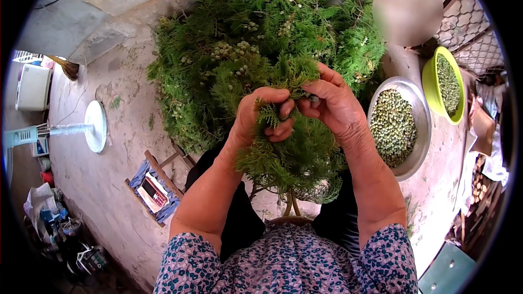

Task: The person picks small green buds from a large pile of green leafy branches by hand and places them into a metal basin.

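Observation:
My left hand [267,114] grips a green sprig of a conifer branch [292,155], probably arborvitae, whose foliage hangs down between my knees. Close beside it, my right hand [331,100] has thumb and fingers pinched at the same sprig, with a small pale thing, perhaps a cone, at the fingers. Beyond both hands lies a large heap of cut conifer branches [229,28] bearing clusters of pale green cones [235,51]. To the right of my right forearm, a metal basin [423,130] holds a mass of picked green cones [392,126].
A lime-green plastic basin [433,90] of smaller green pieces stands past the metal one. At left are a pedestal fan [96,126], a broom [65,67] and a small folding stool [157,188] with a device on its seat. Firewood and bags line the right edge.

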Demonstrator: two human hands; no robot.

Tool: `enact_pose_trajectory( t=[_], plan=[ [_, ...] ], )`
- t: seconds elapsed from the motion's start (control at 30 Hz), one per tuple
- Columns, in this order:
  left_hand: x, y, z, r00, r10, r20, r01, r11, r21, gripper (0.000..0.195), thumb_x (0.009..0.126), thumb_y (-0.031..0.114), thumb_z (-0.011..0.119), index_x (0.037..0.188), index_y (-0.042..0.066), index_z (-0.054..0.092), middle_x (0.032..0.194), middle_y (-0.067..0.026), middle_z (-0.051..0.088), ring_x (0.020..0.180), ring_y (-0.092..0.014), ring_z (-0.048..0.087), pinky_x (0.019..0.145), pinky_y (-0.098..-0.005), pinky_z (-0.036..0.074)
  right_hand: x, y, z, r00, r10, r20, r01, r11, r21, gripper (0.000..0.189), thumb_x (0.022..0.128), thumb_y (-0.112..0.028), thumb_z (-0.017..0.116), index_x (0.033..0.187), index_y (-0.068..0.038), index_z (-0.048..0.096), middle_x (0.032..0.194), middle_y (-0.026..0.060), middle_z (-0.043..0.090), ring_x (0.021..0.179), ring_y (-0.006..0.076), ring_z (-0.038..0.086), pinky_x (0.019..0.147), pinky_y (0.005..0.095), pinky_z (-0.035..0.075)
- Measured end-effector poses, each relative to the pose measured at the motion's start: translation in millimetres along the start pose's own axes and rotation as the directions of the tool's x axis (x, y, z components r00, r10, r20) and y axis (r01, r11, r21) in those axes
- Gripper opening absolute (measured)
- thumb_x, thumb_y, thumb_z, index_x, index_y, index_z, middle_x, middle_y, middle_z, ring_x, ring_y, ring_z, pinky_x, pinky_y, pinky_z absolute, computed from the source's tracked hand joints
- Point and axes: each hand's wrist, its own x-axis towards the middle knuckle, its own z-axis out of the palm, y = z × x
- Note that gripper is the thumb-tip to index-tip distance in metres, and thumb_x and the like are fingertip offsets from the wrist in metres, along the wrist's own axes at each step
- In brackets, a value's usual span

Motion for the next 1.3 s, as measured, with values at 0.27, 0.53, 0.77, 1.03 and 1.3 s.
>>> enact_pose_trajectory(
  t=[0.27, 0.53, 0.77, 1.03, 1.3],
  plan=[
    [2, -3, -1, 1.0, 0.006, -0.005, -0.006, 0.997, -0.075, 0.028, 0.08, 0.025, 0.05, 0.061, 0.005, 0.045, 0.051, -0.0019, 0.039, 0.036, -0.011, 0.031, 0.035, -0.0241, 0.023, 1, 3, -2, 0.999, -0.045, 0.008, 0.046, 0.996, -0.074, 0.016, 0.082, -0.012, 0.059, 0.096, -0.006, 0.055, 0.072, -0.0001, 0.055, 0.052, 0.0066, 0.048, 0.04, 0.0186, 0.03],
    [2, -2, -6, 0.996, 0.007, 0.087, 0.0, 0.997, -0.083, 0.026, 0.084, 0.024, 0.045, 0.064, 0.008, 0.048, 0.053, 0.0022, 0.043, 0.036, -0.011, 0.035, 0.033, -0.024, 0.024, 3, 1, -2, 0.998, -0.034, 0.053, 0.039, 0.994, -0.105, 0.014, 0.08, -0.011, 0.061, 0.091, -0.005, 0.055, 0.07, -0.001, 0.055, 0.053, 0.0065, 0.048, 0.04, 0.0184, 0.031],
    [8, -3, -14, 0.984, -0.004, 0.18, 0.03, 0.989, -0.142, 0.028, 0.086, 0.025, 0.042, 0.065, 0.009, 0.05, 0.051, 0.0015, 0.043, 0.036, -0.011, 0.035, 0.033, -0.0246, 0.025, 7, 5, -2, 0.995, -0.098, -0.026, 0.095, 0.99, -0.107, 0.013, 0.078, -0.002, 0.059, 0.09, -0.006, 0.055, 0.066, -0.0016, 0.054, 0.048, 0.0063, 0.045, 0.039, 0.0177, 0.029],
    [9, -7, -10, 0.993, 0.047, 0.107, -0.022, 0.974, -0.225, 0.028, 0.087, 0.027, 0.042, 0.068, 0.008, 0.048, 0.044, -0.0029, 0.037, 0.034, -0.011, 0.03, 0.034, -0.0248, 0.025, 3, 15, 11, 0.944, -0.099, -0.315, 0.1, 0.995, -0.014, 0.009, 0.077, -0.002, 0.061, 0.084, -0.004, 0.055, 0.06, -0.0023, 0.05, 0.046, 0.005, 0.042, 0.037, 0.0177, 0.027],
    [12, -10, -7, 0.995, 0.038, 0.093, -0.025, 0.99, -0.142, 0.028, 0.088, 0.031, 0.04, 0.073, 0.01, 0.05, 0.042, -0.0042, 0.037, 0.033, -0.012, 0.029, 0.034, -0.0248, 0.025, 7, 22, 11, 0.852, -0.419, -0.314, 0.285, 0.874, -0.392, 0.008, 0.079, -0.005, 0.06, 0.084, -0.003, 0.055, 0.064, -0.0011, 0.052, 0.047, 0.0057, 0.044, 0.038, 0.0185, 0.031]
  ],
)
